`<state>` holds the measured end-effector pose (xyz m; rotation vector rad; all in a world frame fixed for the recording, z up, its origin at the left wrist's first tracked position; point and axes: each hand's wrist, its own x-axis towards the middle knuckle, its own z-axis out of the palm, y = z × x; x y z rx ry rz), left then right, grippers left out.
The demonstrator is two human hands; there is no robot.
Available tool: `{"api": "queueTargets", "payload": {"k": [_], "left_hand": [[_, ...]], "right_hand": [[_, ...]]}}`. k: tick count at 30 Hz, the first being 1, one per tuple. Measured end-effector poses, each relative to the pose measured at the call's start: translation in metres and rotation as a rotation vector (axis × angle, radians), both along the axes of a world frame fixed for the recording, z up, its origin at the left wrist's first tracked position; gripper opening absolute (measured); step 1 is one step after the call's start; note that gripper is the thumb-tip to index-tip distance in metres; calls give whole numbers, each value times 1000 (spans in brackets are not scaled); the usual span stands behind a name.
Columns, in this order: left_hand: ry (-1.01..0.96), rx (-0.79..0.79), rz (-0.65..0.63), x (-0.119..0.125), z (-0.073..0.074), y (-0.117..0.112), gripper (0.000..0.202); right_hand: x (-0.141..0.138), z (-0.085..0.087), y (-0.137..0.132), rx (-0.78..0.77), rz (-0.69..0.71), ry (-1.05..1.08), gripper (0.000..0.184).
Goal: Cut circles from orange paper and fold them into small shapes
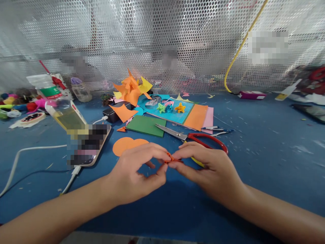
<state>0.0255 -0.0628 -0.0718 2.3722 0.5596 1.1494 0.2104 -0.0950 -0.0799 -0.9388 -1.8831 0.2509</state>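
My left hand (137,173) and my right hand (208,169) meet over the blue table (266,149), both pinching a small folded orange paper piece (170,158) between thumb and fingertips. Just behind my right hand lie red-handled scissors (193,137), blades pointing left. An orange paper cut-out (125,145) with rounded lobes lies flat beyond my left hand.
A phone (87,144) on a white cable (30,150) lies at left beside a glue bottle (66,117). Green card (146,125), a blue card with small paper stars (170,108), orange and pink sheets (200,117) and crumpled orange scraps (130,88) sit behind. A perforated screen (152,40) closes the back.
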Motion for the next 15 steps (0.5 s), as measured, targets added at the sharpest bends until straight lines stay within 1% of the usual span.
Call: {"api": "queueTargets", "payload": {"k": [2,6,9,12,15], "left_hand": [[23,-50,8,-1,-1,-1,21],[54,-155,81,-1,-2,-3,28],[90,-230,90,0,-2,-3,32],[123,-325,91,2,-1,-2,24],[102,-384,85,3,1,-1,18]], "right_hand": [[0,-1,0,-5,-1,3,11],[0,-2,0,-33,-26,26,9],[-1,0,-2,-64,-34,42,9],[-2,3,-2,-124,-26,68,9],[-3,3,0,-214,-10,97,7]]}}
